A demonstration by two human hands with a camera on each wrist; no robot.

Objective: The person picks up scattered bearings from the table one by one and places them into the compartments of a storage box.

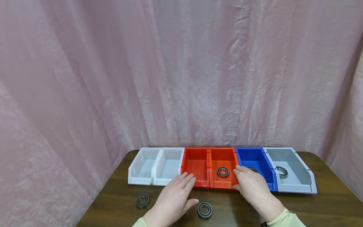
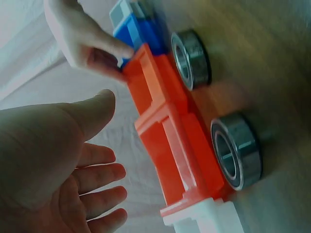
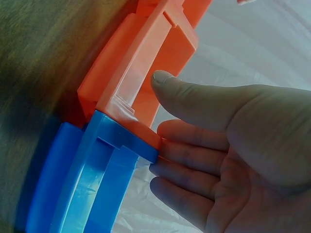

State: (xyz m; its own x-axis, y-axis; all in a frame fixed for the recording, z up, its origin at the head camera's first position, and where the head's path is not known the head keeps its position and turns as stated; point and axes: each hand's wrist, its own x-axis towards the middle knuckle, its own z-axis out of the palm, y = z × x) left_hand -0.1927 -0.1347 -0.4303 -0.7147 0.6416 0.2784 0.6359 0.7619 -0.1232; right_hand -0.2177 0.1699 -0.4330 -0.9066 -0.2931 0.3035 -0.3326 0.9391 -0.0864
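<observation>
My left hand (image 1: 175, 197) hovers at the front of the left red bin (image 1: 202, 183), fingers straight and thumb spread, holding nothing. A ball bearing (image 1: 142, 201) lies on the table to its left, and a second bearing (image 1: 210, 210) lies just right of its thumb. My right hand (image 1: 253, 186) is over the border between the right red bin (image 1: 216, 183) and the blue bin (image 1: 273, 179), its fingers extended and nothing in its grasp. One bearing (image 1: 218, 172) sits inside that red bin. Another bearing (image 1: 254, 169), partly hidden by the right hand, is in the blue bin.
Two white bins (image 1: 140, 180) stand at the left end of the row. At the right end, a grey bin (image 1: 297, 188) holds a bearing (image 1: 284, 175). The brown wooden table (image 1: 113, 201) is backed by a pink curtain (image 1: 181, 78).
</observation>
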